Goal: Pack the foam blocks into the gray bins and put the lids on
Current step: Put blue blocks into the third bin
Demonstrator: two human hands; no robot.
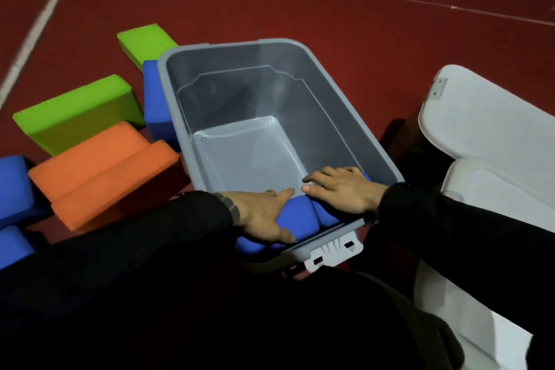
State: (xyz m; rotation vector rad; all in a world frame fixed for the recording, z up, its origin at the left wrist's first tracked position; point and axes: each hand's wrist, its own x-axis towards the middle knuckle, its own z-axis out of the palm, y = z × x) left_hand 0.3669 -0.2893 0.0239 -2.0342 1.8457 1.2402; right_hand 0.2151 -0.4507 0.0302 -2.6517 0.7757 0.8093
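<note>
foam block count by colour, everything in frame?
Blue foam blocks: 4, one pressed into the gray plastic bin, three outside
Green foam blocks: 2
Orange foam blocks: 2
Total: 8

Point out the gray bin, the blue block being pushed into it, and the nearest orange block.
gray bin (318, 105): head view, inner right wall.
blue block (300, 216): head view, top face between the hands.
orange block (99, 171): head view, top face.
</note>
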